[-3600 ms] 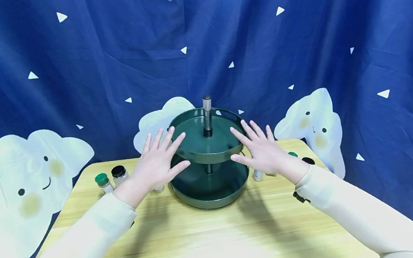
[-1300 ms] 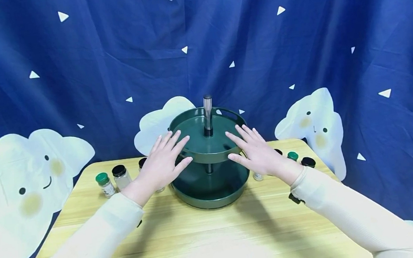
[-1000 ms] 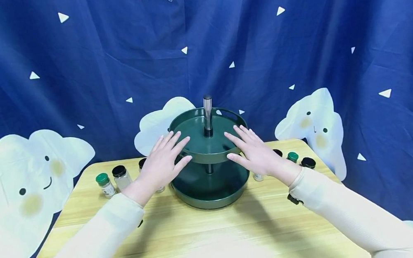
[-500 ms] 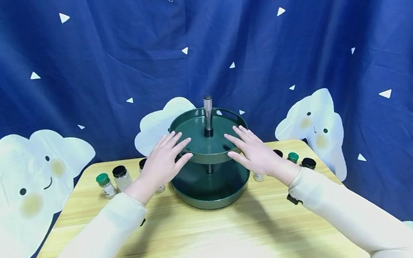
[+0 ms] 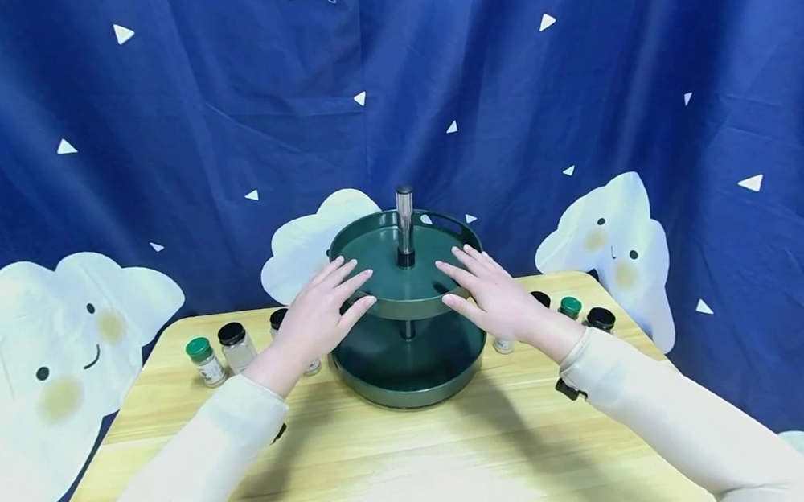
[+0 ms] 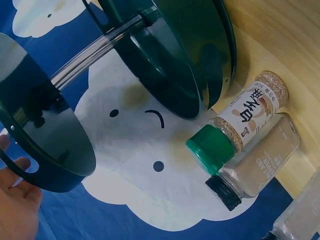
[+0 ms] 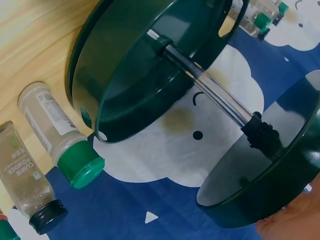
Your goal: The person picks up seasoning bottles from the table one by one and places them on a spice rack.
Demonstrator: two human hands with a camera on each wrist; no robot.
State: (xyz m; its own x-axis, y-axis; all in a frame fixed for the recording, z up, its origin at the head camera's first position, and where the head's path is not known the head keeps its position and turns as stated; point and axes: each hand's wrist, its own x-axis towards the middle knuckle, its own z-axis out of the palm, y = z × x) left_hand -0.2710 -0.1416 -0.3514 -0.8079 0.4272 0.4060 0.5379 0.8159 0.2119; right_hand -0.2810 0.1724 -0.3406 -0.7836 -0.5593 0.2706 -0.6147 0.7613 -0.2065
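1. Far L: green-cap jar [image 5: 207, 363] + clear black-cap jar [image 5: 239, 349], upright nr tabletop's [image 5: 406, 440] L edge.
2. L hand [image 5: 313, 312]: fingers spread, at upper tray's [image 5: 407, 309] L rim; white-sesame jar [image 6: 250, 112] just beside stand.
3. Ctr: green two-tier tray stand [image 5: 412, 396], set back on tabletop; wood runs from base to front.
4. R hand [image 5: 497, 297]: fingers spread, at R rim; hands apart, tray betw.
5. R: cumin powder jar [image 7: 25, 172]; another black-cap jar [image 5: 601, 319] nr R edge.

clear black-capped jar [image 5: 277, 317] partly hidden by left hand [image 5: 312, 314], white label [image 5: 213, 373] on green-capped cylindrical jar [image 5: 200, 350] illegibly small, right hand [image 7: 292, 218] cut off in right wrist view
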